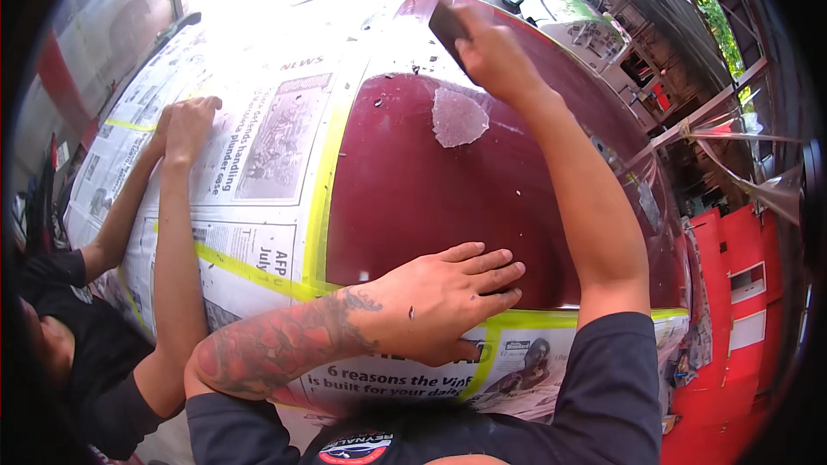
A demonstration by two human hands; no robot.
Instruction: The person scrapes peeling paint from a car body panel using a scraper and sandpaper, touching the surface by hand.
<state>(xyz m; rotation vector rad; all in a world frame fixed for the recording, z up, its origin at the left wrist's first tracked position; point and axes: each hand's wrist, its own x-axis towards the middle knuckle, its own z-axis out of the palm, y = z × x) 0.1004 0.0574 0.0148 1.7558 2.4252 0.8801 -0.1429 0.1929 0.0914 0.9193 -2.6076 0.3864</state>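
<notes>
A car's dark red body panel (413, 207) spreads in front of me, glossy, with strong glare at its far end. My right hand (500, 52) reaches to that far part, its fingers wrapped round a dark rectangular sanding block (452, 39). The block's underside is hidden. Nearer than the block, a rough pale patch (459, 118) with a ragged outline marks the red surface, and small dark flakes lie around. At the near edge, my left hand (452, 297) rests with fingers outstretched over the panel and the masking beside it, holding nothing.
Newspaper sheets (276, 146) cover the surface at left and along the near edge, bordered by yellow masking tape (317, 232). Another person's hands (185, 125) rest on the paper at left. Red panels (732, 310) and plastic sheeting (775, 194) stand at right.
</notes>
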